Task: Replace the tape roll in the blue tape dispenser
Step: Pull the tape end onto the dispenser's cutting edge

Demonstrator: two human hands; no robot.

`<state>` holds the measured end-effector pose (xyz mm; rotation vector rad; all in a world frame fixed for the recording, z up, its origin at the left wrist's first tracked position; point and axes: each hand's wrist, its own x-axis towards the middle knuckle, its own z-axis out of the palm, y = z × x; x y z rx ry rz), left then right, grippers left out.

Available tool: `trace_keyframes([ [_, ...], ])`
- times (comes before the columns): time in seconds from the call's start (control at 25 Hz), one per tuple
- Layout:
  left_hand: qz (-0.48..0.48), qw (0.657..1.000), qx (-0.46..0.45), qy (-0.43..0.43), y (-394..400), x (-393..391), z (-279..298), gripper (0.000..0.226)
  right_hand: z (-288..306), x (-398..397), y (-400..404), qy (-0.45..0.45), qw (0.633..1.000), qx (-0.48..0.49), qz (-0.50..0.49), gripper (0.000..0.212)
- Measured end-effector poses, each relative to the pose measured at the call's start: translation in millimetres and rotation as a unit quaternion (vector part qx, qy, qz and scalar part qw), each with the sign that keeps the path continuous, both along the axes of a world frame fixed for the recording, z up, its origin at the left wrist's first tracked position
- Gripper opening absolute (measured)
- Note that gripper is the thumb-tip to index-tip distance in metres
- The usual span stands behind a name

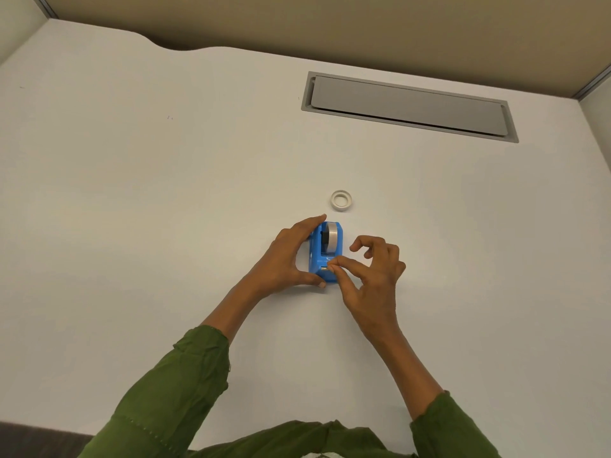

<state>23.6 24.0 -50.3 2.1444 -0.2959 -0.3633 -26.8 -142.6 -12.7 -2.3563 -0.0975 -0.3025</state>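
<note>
On white desk (165,193), centre: left hand (287,259) wrapping around blue plastic tape dispenser (325,256), grey roll (331,238) seated inside; right hand (373,272) pinching at its cutter end; empty white tape core (341,200) lying just beyond

Both arms reach forward in green sleeves (172,388); the left hand (287,259) is spread wide, thumb near and fingers far, clasping; the right hand (373,276) pinches thumb to forefinger, other fingers curled and raised.
</note>
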Motion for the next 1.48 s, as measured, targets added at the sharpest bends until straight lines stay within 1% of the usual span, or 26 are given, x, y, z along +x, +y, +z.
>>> trace_keyframes([
  [0.08, -0.004, 1.0, -0.004, 0.002, -0.4, 0.0, 0.9, 0.103, 0.8, -0.4, 3.0, 0.004, 1.0, 0.012, -0.02, 0.011],
  [0.16, -0.005, 1.0, -0.007, 0.002, -0.3, 0.2, 2.1, 0.102, 7.3, 5.3, 6.0, 0.009, 0.998, 0.048, -0.043, 0.011],
  [0.24, -0.004, 1.0, -0.009, 0.005, -0.5, 0.8, 2.5, 0.102, 15.8, 14.5, 7.4, -0.001, 0.996, 0.071, -0.058, 0.012],
  [0.32, -0.004, 1.0, -0.008, 0.008, -0.7, 1.0, 2.8, 0.103, 22.2, 19.9, 7.9, -0.02, 0.996, 0.07, -0.058, 0.013],
  [0.4, -0.006, 1.0, -0.01, 0.003, -0.1, 0.3, 4.1, 0.103, 22.8, 17.1, 9.6, -0.033, 0.996, 0.062, -0.047, 0.013],
  [0.6, -0.007, 1.0, -0.014, -0.001, 0.4, -0.5, 6.5, 0.102, 5.4, -3.5, 9.8, -0.027, 0.999, 0.032, -0.029, 0.011],
  [0.8, -0.007, 1.0, -0.014, -0.002, 0.2, -0.4, 6.3, 0.101, -6.9, -9.3, 5.2, -0.066, 0.997, -0.026, -0.011, 0.011],
  [1.0, -0.007, 1.0, -0.016, -0.002, 1.7, 0.7, 2.6, 0.102, -11.4, -10.1, 4.7, -0.11, 0.992, -0.048, -0.023, 0.01],
  [1.16, -0.007, 1.0, -0.012, 0.002, 2.4, 1.6, 0.4, 0.103, -14.1, -10.7, 0.8, -0.128, 0.989, -0.065, -0.037, 0.018],
  [1.36, -0.007, 1.0, -0.009, 0.003, 1.7, 2.0, 0.8, 0.102, -14.8, -9.6, 0.7, -0.137, 0.988, -0.066, -0.026, 0.018],
  [1.48, -0.006, 1.0, -0.005, 0.002, 0.9, 1.8, 1.3, 0.101, -15.7, -8.9, -0.7, -0.168, 0.982, -0.086, -0.016, 0.016],
])
